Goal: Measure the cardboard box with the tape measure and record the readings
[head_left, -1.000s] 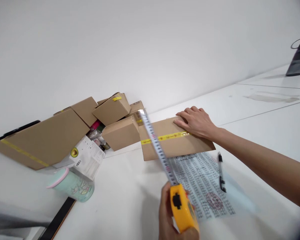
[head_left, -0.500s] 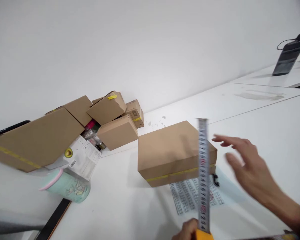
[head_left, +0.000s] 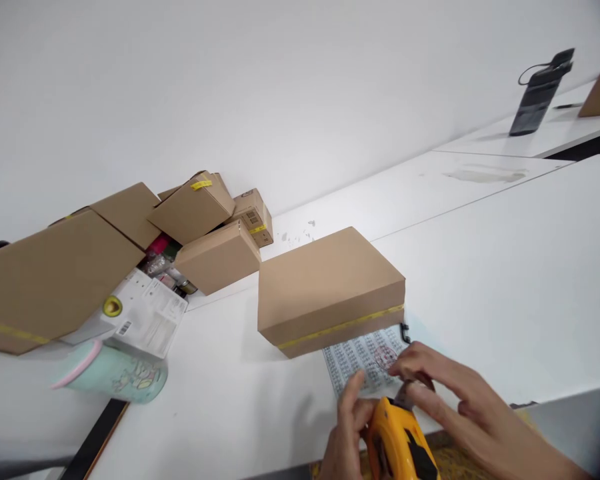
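Observation:
My left hand (head_left: 346,430) is closed around a yellow and black tape measure (head_left: 399,437) at the bottom of the view. Fingers of my right hand (head_left: 455,400) pinch the short bit of metal blade that sticks out of its mouth. Just beyond both hands, a brown cardboard box (head_left: 330,287) with a yellow tape strip rests on the white table. A printed sheet (head_left: 363,360) lies partly under that box, between it and my hands. Beside the box's near right corner sits a small black clip-like piece (head_left: 405,333).
At the left, several cardboard boxes (head_left: 220,257) are piled against the wall. In front of them lie a white package (head_left: 150,310) and a mint green tumbler (head_left: 125,373) with a pink rim. A dark bottle (head_left: 540,97) stands at the far right on the white table (head_left: 480,267).
The long stretch of blade has gone back into the tape measure. My right hand has moved down and left from open air to the blade's end. The camera view has shifted right.

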{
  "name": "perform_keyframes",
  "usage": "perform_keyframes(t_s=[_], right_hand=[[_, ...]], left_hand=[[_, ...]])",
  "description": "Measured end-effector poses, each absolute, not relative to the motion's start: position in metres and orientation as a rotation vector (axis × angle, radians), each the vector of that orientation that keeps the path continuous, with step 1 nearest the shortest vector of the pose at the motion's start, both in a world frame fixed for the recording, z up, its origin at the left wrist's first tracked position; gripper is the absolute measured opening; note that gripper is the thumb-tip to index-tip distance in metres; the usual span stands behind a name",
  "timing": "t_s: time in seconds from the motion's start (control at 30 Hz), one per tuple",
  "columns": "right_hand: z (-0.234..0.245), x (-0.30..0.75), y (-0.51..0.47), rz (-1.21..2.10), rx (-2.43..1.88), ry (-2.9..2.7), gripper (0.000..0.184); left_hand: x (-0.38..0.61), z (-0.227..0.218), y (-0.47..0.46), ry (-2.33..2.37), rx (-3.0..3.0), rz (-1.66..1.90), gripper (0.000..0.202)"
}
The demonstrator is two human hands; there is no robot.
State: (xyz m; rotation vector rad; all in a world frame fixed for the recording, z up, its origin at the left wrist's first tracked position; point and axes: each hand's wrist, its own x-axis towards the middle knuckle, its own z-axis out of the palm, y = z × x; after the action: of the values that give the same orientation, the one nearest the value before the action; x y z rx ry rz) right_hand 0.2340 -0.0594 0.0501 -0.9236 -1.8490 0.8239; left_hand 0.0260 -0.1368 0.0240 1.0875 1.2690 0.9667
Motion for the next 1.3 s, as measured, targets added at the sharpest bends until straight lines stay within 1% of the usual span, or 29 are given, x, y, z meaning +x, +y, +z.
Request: perform_keyframes(t_s=[0.07,0.13,0.23,0.27,0.33,0.47,0.63,0.73,0.83,0.97,1.07,1.2,1.23,1.3], right_hand=[[0.036,0.234,-0.057,0.754,-0.951,-1.846,0.02],[0.021,0.242,-0.045,0.6,-1.059,-1.826,0.021],[-0.007,0.257,-0.025,0.302,-1.194,-1.935,0.021],[-0.016,0.26,-0.02,0.216,-1.215,-2.002,0.023],[-0.031,0.263,-0.014,0.088,-1.242,-2.122,0.03],[-0.042,0.261,-0.013,0.048,-1.267,-2.213,0.034],[-0.042,0.26,-0.014,0.075,-1.27,-2.205,0.034],[-0.042,0.261,-0.014,0.088,-1.272,-2.202,0.033],[-0.042,0.261,-0.014,0.1,-1.279,-2.201,0.033],[-0.039,0.261,-0.015,0.123,-1.291,-2.206,0.032],[-0.037,0.261,-0.016,0.128,-1.297,-2.206,0.031],[-0.037,0.262,-0.016,0.154,-1.278,-2.196,0.029],[-0.038,0.262,-0.016,0.161,-1.27,-2.182,0.028],[-0.041,0.263,-0.016,0.17,-1.262,-2.138,0.027]], left_hand=[[0.022,0.03,-0.133,1.359,1.228,1.066,0.098],[0.014,0.039,-0.122,1.453,1.493,1.265,0.102],[0.0,0.057,-0.088,1.474,2.009,1.665,0.097],[-0.004,0.063,-0.074,1.445,2.172,1.781,0.096],[-0.009,0.072,-0.046,1.437,2.473,1.853,0.091],[-0.01,0.072,-0.008,1.492,2.867,1.722,0.077],[-0.006,0.055,0.024,1.612,3.09,1.599,0.062],[-0.002,0.049,0.047,1.653,3.139,1.533,0.055],[0.006,0.047,0.07,1.696,3.086,1.522,0.053],[0.02,0.05,0.093,1.728,2.996,1.346,0.052],[0.026,0.069,0.1,1.679,2.85,1.367,0.053],[0.022,0.115,0.104,1.613,2.647,1.524,0.059],[0.019,0.127,0.106,1.652,2.62,1.485,0.061],[0.011,0.144,0.115,1.798,2.57,1.292,0.065]])
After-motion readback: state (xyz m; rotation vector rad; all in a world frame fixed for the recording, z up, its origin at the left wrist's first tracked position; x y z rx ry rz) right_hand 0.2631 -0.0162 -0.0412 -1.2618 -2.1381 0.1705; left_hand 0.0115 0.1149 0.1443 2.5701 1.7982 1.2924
